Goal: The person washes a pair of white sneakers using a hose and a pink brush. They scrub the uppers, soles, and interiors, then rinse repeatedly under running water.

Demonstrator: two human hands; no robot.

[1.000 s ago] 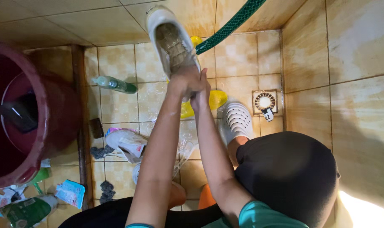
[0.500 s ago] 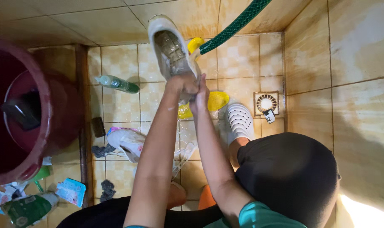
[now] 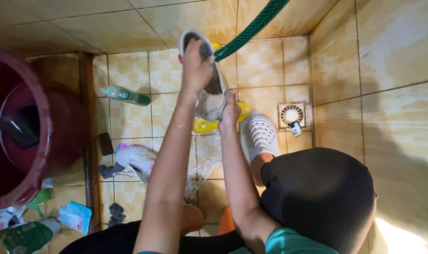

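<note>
I hold a wet white and grey sneaker up over the tiled floor, its opening toward me. My left hand grips its upper end, fingers over the rim. My right hand clasps its lower side. A green hose runs from the top right down to the shoe. Just under the shoe a yellow object lies on the floor. White laces hang between my forearms.
A large dark red bucket with a scoop inside stands at the left. A green bottle, a second sneaker, small sachets and a floor drain are on the tiles. My foot wears a white perforated clog.
The sneaker has turned: its sole faced me before, now its opening does. My left hand has moved up to its top end, and my right hand has dropped to its lower side.
</note>
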